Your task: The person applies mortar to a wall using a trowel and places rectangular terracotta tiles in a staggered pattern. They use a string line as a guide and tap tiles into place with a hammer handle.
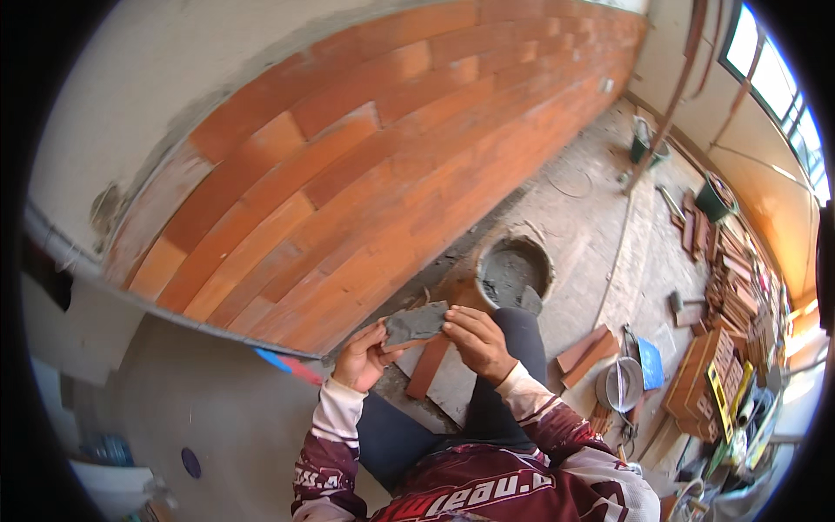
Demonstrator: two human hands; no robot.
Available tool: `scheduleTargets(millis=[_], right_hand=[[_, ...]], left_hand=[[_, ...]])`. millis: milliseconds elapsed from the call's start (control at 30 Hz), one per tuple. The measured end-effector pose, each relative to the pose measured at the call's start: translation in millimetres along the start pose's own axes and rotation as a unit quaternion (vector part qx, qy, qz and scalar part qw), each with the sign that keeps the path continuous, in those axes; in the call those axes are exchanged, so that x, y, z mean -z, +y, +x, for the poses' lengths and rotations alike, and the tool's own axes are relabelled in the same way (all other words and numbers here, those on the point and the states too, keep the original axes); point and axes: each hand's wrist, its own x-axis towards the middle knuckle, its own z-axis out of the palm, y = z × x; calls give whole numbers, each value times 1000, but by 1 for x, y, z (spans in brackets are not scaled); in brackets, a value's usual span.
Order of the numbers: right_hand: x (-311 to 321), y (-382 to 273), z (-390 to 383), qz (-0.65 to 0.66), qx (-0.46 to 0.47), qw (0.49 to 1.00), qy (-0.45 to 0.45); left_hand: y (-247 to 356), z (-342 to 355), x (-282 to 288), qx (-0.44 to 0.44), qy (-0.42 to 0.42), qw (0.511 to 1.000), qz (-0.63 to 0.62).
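Observation:
Between my two hands is a short terracotta brick tile [416,325], its upper face coated with wet grey mortar. My left hand [361,357] grips its left end, and my right hand [477,342] grips its right end, fingers over the edge. Just beyond my right hand stands a round bucket [515,268] of grey mortar, with what looks like a trowel blade [531,300] at its near rim. Below the held piece, another terracotta tile [429,368] lies on the floor by a pale flat slab [454,387].
A wall of orange-red brick tiles [348,165] rises ahead and to the left. On the right lie two loose tiles [588,355], a metal pail [619,384], a blue dustpan-like piece [650,363], a mallet [683,304], stacked bricks [700,383] and a yellow level [720,400].

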Motion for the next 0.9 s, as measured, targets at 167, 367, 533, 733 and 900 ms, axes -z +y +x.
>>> scheduleTargets(millis=[167,367,533,733,900], right_hand=[[43,53,-50,-29,-310,939,148],[101,182,-246,-175,-599,756,-198],[14,194,-344,-95,-632,748,-181],[-16,208,-359,-2,-613,790,0],[-16,215,-331,-39,-621,772,-133]], left_hand=[[-35,19,32,-69,27,997,37],[-51,56,29,-83,64,991,87],[-81,116,18,-88,63,988,114],[-139,183,5,-60,68,985,144],[-179,229,6,-15,90,991,97]])
